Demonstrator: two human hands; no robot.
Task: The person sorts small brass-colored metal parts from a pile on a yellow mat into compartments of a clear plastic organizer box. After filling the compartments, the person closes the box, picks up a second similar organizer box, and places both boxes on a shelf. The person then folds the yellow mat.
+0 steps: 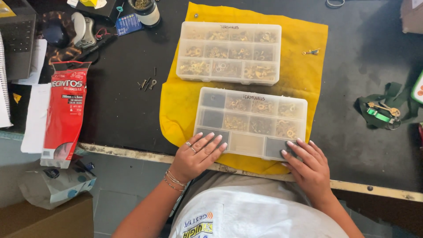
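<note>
Hands, left [197, 157] and right [308, 166], lie flat, grip released, on the near organizer box [250, 122].

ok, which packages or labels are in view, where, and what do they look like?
Red plastic bag: left on the table, long, white print.
Blue paper tag: top, beside a jar, small.
Two clear plastic compartment boxes, far and near: on yellow cloth, handwritten lid labels.

Left hand [196, 154]: ring on one finger; pale, long polished nails.
Left wrist: several thin bracelets [172, 180].
Right hand [308, 165]: no ring visible; pale polished nails.
Forearms: bare, no sleeves.
Torso: white shirt [260, 211] with yellow and dark printed logo.
</note>
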